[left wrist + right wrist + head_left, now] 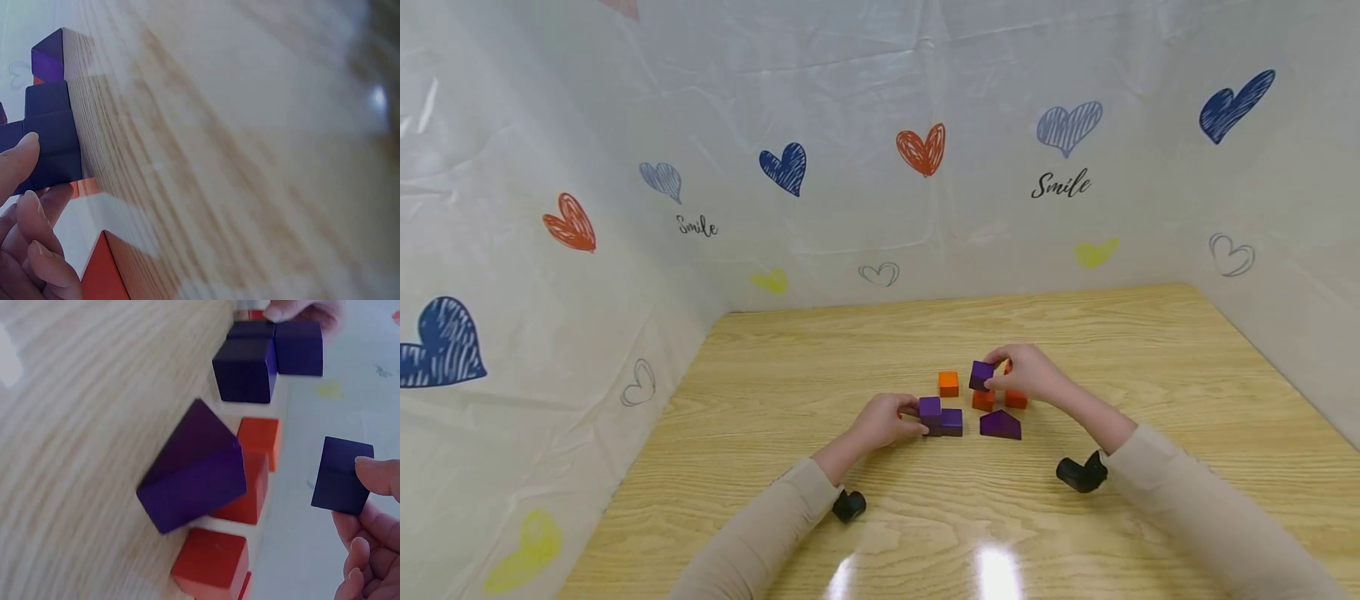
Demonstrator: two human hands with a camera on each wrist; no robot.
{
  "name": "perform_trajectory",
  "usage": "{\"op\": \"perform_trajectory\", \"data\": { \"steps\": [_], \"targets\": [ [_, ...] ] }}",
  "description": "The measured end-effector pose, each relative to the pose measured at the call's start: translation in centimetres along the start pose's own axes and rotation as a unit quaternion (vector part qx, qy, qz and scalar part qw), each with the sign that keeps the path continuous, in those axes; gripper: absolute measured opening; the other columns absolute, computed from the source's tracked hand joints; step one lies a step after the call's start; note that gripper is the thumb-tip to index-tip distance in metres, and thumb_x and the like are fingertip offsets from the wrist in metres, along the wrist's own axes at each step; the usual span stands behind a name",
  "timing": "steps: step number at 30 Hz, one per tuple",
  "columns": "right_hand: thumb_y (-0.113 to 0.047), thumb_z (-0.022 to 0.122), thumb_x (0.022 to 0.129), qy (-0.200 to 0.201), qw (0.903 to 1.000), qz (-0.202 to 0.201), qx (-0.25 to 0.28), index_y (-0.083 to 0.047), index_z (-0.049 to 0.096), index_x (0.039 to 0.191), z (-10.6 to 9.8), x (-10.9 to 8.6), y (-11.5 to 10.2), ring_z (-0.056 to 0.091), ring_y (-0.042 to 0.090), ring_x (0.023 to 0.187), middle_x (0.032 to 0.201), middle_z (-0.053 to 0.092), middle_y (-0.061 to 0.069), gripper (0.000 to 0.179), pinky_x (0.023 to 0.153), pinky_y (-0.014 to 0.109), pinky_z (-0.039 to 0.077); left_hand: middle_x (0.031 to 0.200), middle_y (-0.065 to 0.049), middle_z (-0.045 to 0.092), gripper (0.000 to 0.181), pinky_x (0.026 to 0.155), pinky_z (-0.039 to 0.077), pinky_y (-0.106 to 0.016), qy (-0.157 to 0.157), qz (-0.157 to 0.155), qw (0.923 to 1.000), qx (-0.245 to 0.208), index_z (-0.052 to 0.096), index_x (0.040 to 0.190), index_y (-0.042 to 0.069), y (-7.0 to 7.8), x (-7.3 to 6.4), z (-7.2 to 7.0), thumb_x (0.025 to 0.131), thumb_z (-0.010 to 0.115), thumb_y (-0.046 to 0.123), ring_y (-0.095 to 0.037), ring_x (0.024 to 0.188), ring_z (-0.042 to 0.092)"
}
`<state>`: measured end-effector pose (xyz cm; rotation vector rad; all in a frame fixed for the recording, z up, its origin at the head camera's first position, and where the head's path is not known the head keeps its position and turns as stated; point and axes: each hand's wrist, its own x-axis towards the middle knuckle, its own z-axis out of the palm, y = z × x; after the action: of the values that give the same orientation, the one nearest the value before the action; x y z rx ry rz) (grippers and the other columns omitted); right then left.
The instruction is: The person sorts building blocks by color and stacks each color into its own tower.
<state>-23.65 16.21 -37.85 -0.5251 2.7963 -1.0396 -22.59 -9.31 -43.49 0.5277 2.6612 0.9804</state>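
My left hand (887, 419) is at a small stack of purple cubes, its thumb and fingers around the side of it. The upper purple cube (929, 407) sits on a lower purple cube (56, 153), with another purple cube (952, 422) beside it on the table. My right hand (1028, 372) pinches a purple cube (340, 475) between thumb and fingers, held up off the table. In the head view this cube overlaps an orange cube (982, 401). A purple triangular block (194, 478) lies in front of the orange blocks.
Another orange cube (948, 383) stands behind the purple stack, and an orange block (1016, 400) is near my right hand. By my left fingers is an orange pointed block (103, 272). A curtain with hearts (850, 225) borders the wooden table (805, 350).
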Motion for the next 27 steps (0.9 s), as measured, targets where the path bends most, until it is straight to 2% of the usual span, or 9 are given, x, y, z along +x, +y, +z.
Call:
{"op": "perform_trajectory", "data": {
  "steps": [4,6,10,13,16,20,23,27],
  "targets": [
    [-0.012,0.069,0.079,-0.008,0.9999,-0.012,0.005,0.004,0.062,0.107,0.9,-0.4,-0.4,0.042,0.013,0.056,0.088,0.062,0.012,0.032,0.049,0.026,0.037,0.103,-0.007,0.067,0.041,0.055,0.043,-0.022,-0.002,-0.007,0.9999,-0.010,0.063,0.113,0.006,0.0,0.0,0.0,0.078,0.073,0.023,-0.010,0.072,0.053],
    [-0.011,0.070,0.079,-0.008,0.9997,-0.024,0.001,0.004,0.063,0.105,1.4,-0.6,-0.6,0.041,0.013,0.055,0.087,0.063,0.011,0.031,0.049,0.026,0.036,0.103,-0.006,0.067,0.041,0.063,0.047,-0.024,-0.002,-0.006,0.9999,-0.009,0.063,0.114,0.006,0.0,0.0,0.0,0.078,0.073,0.024,-0.011,0.077,0.057],
    [-0.011,0.072,0.077,-0.009,0.9993,-0.036,0.002,0.003,0.064,0.103,2.4,-0.8,-0.8,0.038,0.012,0.054,0.095,0.064,0.014,0.030,0.050,0.025,0.036,0.102,-0.005,0.068,0.040,0.073,0.047,-0.025,-0.001,0.000,1.0000,-0.008,0.063,0.113,0.006,0.0,0.1,0.0,0.078,0.073,0.024,-0.011,0.085,0.058],
    [-0.011,0.073,0.076,-0.010,0.9990,-0.045,-0.001,0.003,0.065,0.103,2.9,-0.7,-1.0,0.043,0.014,0.060,0.101,0.064,0.017,0.031,0.054,0.026,0.039,0.102,-0.006,0.068,0.040,0.066,0.045,-0.023,-0.003,-0.002,0.9999,-0.012,0.063,0.113,0.006,-0.1,0.1,0.0,0.078,0.073,0.024,-0.010,0.080,0.056],
    [-0.012,0.073,0.076,-0.010,0.9987,-0.048,-0.015,0.003,0.065,0.103,3.4,-0.7,-1.2,0.053,0.019,0.076,0.104,0.064,0.017,0.031,0.064,0.030,0.045,0.102,-0.007,0.067,0.040,0.062,0.045,-0.023,-0.005,-0.007,0.9998,-0.018,0.063,0.113,0.006,0.0,0.0,-0.1,0.078,0.073,0.024,-0.011,0.078,0.055],
    [-0.013,0.073,0.076,-0.013,0.9982,-0.053,-0.025,0.002,0.066,0.103,4.0,-0.6,-1.3,0.057,0.026,0.091,0.105,0.064,0.016,0.032,0.076,0.038,0.048,0.103,-0.006,0.068,0.042,0.070,0.047,-0.026,-0.006,-0.007,0.9998,-0.016,0.063,0.114,0.005,-0.1,0.1,-0.1,0.078,0.073,0.024,-0.013,0.083,0.058],
    [-0.013,0.073,0.076,-0.019,0.9979,-0.058,-0.020,0.002,0.066,0.102,4.2,-0.5,-1.4,0.056,0.022,0.081,0.102,0.065,0.015,0.031,0.071,0.035,0.047,0.103,-0.006,0.068,0.042,0.077,0.046,-0.027,-0.005,-0.006,0.9999,-0.008,0.063,0.114,0.005,-0.1,0.1,0.0,0.078,0.073,0.025,-0.012,0.088,0.058],
    [-0.011,0.073,0.076,-0.024,0.9976,-0.064,-0.011,0.003,0.065,0.102,4.4,-0.6,-1.7,0.047,0.012,0.064,0.095,0.065,0.012,0.030,0.059,0.026,0.042,0.103,-0.006,0.068,0.042,0.072,0.046,-0.027,-0.005,-0.006,1.0000,-0.004,0.063,0.114,0.005,0.0,0.1,-0.1,0.078,0.073,0.025,-0.012,0.084,0.057]
  ]
}}
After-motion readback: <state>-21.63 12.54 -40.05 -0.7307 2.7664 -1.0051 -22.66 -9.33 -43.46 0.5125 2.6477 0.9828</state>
